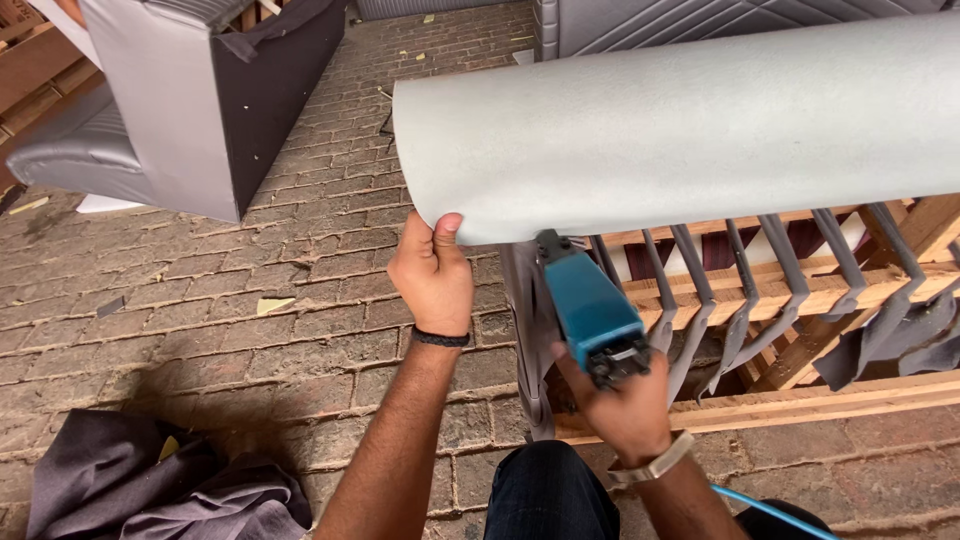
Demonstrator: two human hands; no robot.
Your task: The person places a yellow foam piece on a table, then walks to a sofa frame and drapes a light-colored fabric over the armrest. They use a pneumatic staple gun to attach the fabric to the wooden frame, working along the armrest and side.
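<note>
My left hand [432, 272] pinches the lower left corner of a grey sheet of lining fabric [680, 130] that curves over a wooden sofa frame [790, 300]. My right hand [622, 400] grips a teal pneumatic staple gun [590, 305], its nose pointing up under the sheet's edge at the frame's left end. A blue air hose [765, 510] trails from the gun past my right wrist. Grey webbing straps [745, 300] cross the frame's slats below the sheet.
The floor is brick paving [300, 260]. A grey upholstered sofa section [190, 100] stands at the upper left. A heap of dark grey cloth [150, 485] lies at the lower left. Small scraps litter the bricks. My knee in dark jeans [550, 495] is at the bottom.
</note>
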